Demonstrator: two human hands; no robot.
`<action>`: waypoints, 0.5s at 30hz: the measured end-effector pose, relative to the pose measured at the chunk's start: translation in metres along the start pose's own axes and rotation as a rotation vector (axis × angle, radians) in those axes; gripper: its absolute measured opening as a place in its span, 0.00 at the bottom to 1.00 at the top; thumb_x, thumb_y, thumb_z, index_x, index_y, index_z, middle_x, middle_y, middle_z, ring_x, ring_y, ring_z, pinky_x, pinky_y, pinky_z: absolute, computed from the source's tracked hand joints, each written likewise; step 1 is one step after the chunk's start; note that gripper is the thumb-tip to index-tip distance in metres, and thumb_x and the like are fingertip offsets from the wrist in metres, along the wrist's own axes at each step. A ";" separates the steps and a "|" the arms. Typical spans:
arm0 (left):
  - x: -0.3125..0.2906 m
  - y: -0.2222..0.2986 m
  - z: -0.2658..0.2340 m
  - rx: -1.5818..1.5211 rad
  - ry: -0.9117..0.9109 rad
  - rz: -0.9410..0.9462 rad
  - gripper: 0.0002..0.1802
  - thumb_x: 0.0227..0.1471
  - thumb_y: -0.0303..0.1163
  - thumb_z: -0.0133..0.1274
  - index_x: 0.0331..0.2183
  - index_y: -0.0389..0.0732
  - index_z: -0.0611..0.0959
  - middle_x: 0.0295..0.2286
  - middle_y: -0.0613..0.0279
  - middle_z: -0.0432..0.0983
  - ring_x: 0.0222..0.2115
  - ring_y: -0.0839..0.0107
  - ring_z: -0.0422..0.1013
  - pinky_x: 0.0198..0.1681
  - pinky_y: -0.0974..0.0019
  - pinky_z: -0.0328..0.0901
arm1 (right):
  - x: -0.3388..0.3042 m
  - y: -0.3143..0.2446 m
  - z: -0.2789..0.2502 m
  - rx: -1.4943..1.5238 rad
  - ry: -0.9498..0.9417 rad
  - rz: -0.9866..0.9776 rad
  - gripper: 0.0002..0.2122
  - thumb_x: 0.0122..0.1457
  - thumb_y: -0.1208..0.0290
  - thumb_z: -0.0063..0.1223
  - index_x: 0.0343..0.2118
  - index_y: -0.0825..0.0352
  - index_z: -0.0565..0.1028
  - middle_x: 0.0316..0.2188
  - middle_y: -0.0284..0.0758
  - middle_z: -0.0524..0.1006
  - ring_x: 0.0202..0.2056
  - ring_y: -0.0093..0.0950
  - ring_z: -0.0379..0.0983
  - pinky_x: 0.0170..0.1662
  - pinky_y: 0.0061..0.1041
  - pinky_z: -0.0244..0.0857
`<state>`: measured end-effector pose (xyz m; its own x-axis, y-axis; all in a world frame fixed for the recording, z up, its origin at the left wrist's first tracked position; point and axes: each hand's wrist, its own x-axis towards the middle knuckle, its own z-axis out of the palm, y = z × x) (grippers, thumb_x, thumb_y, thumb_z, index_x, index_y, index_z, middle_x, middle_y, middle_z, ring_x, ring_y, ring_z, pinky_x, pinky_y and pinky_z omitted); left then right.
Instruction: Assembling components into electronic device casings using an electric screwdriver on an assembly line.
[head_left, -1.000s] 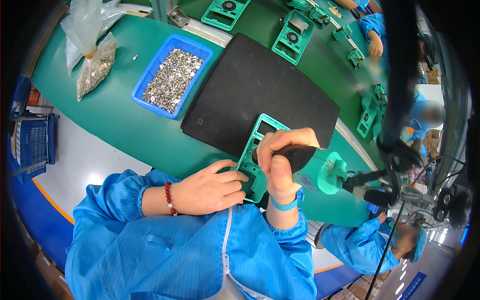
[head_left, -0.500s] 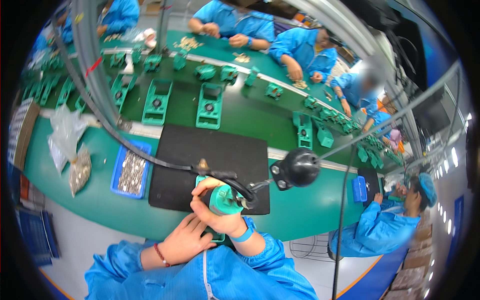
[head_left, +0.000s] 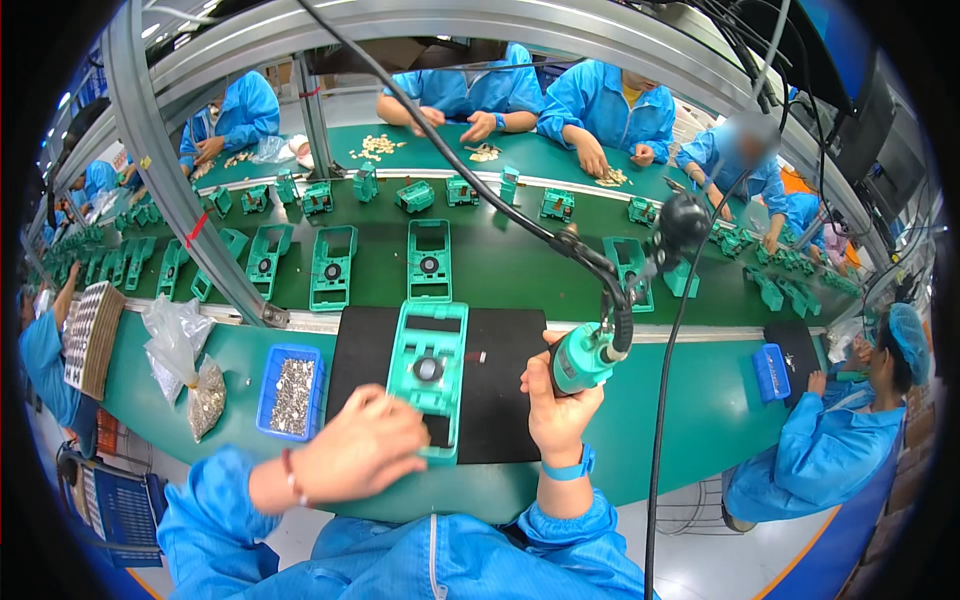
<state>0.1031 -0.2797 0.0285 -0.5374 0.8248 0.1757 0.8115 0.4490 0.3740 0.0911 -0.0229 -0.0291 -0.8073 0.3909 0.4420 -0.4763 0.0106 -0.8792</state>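
My right hand [head_left: 560,410] is wrapped round a green electric screwdriver [head_left: 580,362], held above the right side of the black mat [head_left: 505,385]. A black cable leads up from the screwdriver's top end. On the mat's left part lies a green plastic housing [head_left: 408,355] with rectangular openings and a round black part [head_left: 429,370] in its middle. My left hand [head_left: 365,447] hovers by the housing's lower left edge, its bent fingers blurred by motion. Whether anything is pinched in them does not show. The screwdriver stands apart from the housing.
A blue tray [head_left: 266,405] of small metal pieces stands left of the mat, beside clear plastic bags [head_left: 207,395]. Beyond the mat, green housings [head_left: 430,260] line a dark green belt. Co-workers [head_left: 840,440] sit at the right and across. A metal post [head_left: 200,215] rises at the left.
My right hand has lifted the screwdriver off to the right, away from the housing. My left hand has moved up and left, and the housing shows in full. The whole view has shifted.
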 end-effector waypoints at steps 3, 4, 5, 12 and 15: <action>0.063 -0.048 0.007 0.040 0.054 0.004 0.14 0.49 0.37 0.63 0.37 0.41 0.82 0.39 0.59 0.76 0.48 0.58 0.69 0.55 0.53 0.57 | -0.003 0.012 -0.002 0.017 -0.048 -0.024 0.17 0.54 0.75 0.67 0.46 0.71 0.75 0.30 0.30 0.79 0.32 0.17 0.74 0.37 0.20 0.70; 0.084 -0.060 0.012 0.075 0.066 -0.006 0.14 0.49 0.37 0.63 0.37 0.41 0.82 0.40 0.58 0.76 0.48 0.58 0.69 0.55 0.53 0.57 | -0.006 0.014 -0.004 -0.097 -0.094 -0.020 0.18 0.52 0.74 0.68 0.44 0.70 0.75 0.30 0.34 0.80 0.31 0.20 0.76 0.35 0.23 0.71; 0.106 -0.073 0.021 0.105 0.079 -0.006 0.14 0.49 0.37 0.63 0.37 0.41 0.82 0.40 0.58 0.76 0.48 0.58 0.69 0.55 0.53 0.57 | -0.004 0.021 -0.005 -0.213 -0.121 -0.220 0.20 0.49 0.72 0.70 0.44 0.69 0.75 0.30 0.38 0.80 0.30 0.26 0.79 0.34 0.27 0.73; 0.215 -0.145 0.084 0.203 0.245 -0.068 0.15 0.48 0.35 0.63 0.38 0.39 0.83 0.48 0.60 0.74 0.53 0.58 0.66 0.58 0.53 0.57 | -0.013 0.014 0.005 -0.206 -0.312 -0.354 0.22 0.40 0.74 0.71 0.41 0.70 0.76 0.26 0.38 0.78 0.24 0.35 0.76 0.30 0.31 0.70; 0.225 -0.157 0.099 0.232 0.214 -0.103 0.18 0.48 0.36 0.63 0.41 0.38 0.82 0.49 0.58 0.73 0.54 0.57 0.66 0.59 0.53 0.56 | -0.015 0.017 0.008 -0.175 -0.346 -0.359 0.22 0.40 0.74 0.71 0.41 0.70 0.75 0.27 0.39 0.79 0.26 0.37 0.77 0.31 0.32 0.70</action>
<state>-0.1225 -0.1305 -0.0806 -0.6352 0.6912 0.3446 0.7680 0.6125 0.1871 0.0924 -0.0356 -0.0494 -0.6858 0.0085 0.7278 -0.7027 0.2528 -0.6651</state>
